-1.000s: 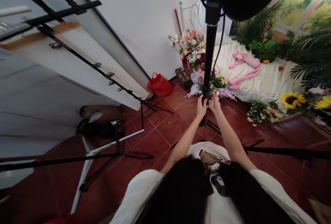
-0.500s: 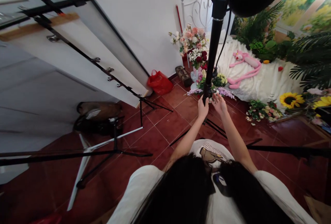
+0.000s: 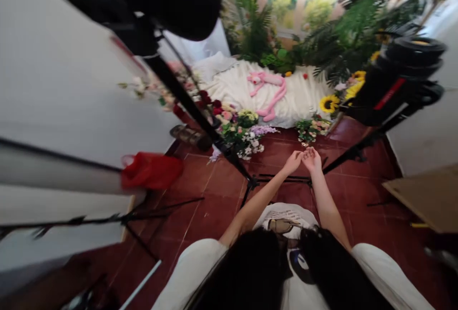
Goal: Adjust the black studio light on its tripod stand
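My left hand (image 3: 293,162) and my right hand (image 3: 311,159) are close together in front of me, above the tiled floor. The left fingers are drawn together toward the right hand. My right hand is turned palm up with its fingers curled in. Whatever the fingers hold, if anything, is too small to make out. To the left of both hands, a black light stand (image 3: 200,114) slants down to its legs, and neither hand touches it. Another stand with a black lamp (image 3: 397,78) rises at the right.
A pink plush toy (image 3: 268,91) lies on a white cloth (image 3: 229,81) at the back. Flowers (image 3: 250,133) line its front edge, with sunflowers (image 3: 329,104) at the right. A red bag (image 3: 152,170) is at the left, and a cardboard sheet (image 3: 425,195) at the right.
The view has turned to the right. My left hand has come off the black pole and is now beside my right hand. The lamp at the right has come into view.
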### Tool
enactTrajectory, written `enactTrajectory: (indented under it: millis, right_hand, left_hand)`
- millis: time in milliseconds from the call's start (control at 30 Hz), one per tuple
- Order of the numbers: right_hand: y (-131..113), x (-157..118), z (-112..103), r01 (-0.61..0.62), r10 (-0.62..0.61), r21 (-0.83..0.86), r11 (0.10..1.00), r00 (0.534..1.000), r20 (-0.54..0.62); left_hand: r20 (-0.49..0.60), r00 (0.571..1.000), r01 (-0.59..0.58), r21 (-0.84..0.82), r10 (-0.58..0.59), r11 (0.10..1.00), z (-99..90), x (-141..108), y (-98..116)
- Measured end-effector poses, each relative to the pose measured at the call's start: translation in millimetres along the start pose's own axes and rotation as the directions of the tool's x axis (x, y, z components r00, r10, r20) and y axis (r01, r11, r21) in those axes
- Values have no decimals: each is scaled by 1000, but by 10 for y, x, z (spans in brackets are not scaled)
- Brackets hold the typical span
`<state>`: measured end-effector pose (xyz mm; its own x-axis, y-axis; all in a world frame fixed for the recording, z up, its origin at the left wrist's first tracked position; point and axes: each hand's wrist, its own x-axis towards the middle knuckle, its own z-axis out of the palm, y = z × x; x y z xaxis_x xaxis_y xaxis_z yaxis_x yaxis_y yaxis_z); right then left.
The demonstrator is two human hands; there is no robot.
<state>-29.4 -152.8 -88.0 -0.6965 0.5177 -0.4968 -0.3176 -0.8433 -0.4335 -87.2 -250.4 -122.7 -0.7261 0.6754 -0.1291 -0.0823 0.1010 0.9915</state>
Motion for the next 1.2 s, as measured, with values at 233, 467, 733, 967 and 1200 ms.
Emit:
enactTrajectory:
  millis: [233, 467, 733, 967, 1200]
  right_hand:
    - [-968, -645, -611, 79, -191, 486, 871, 964, 187]
    - [-1394, -878, -780, -12, -171, 502, 865, 933, 316]
    - [-1627, -858, -727, -66, -32, 551, 832, 986, 165]
    - [-1648, -793, -701, 204, -193, 63, 977, 969, -156]
    - [-1742, -993, -784, 277, -724, -952, 130, 683, 100]
  left_hand:
    - [488, 799, -382, -37, 350, 923, 981, 349, 545]
    - [468, 762, -475, -63, 447, 877, 1807, 645, 748]
    - [503, 795, -418, 48, 339, 907, 1918, 731, 775]
    - [521, 789, -388, 13, 324, 922, 1902, 738, 757]
    - [522, 793, -347, -37, 315, 937, 1912, 728, 757]
